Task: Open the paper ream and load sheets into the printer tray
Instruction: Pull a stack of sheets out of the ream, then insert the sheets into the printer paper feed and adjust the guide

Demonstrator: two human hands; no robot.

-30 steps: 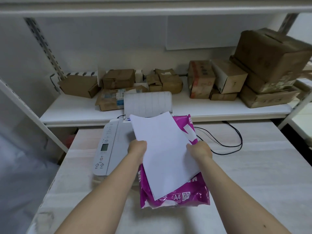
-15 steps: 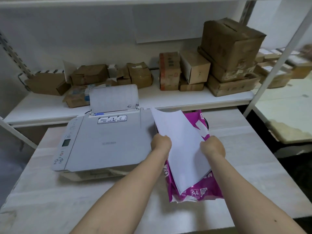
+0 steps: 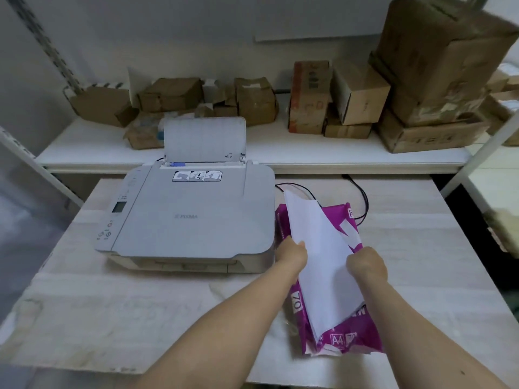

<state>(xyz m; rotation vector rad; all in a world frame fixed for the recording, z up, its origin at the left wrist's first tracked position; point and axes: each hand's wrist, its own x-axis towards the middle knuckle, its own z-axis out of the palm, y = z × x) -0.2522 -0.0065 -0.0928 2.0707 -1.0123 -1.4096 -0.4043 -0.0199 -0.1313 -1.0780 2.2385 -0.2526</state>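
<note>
Gripping white sheets (image 3: 323, 256) above the ream (image 3: 348, 332), both hands' fingers (image 3: 300, 244) clenched.

Paper ream (image 3: 348, 329) wrapper: magenta, white lettering. Sheets (image 3: 323, 254): plain white. Printer (image 3: 193, 217): light grey, blue tab at rear tray. Table (image 3: 140, 304): pale wood grain. Boxes (image 3: 359, 96): brown cardboard. Cable (image 3: 362, 197): black.

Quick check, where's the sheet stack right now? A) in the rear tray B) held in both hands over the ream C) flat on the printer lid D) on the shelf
B: the left hand and right hand grip the sheets above the purple ream, right of the printer; its rear tray stands open with no paper in it.
</note>
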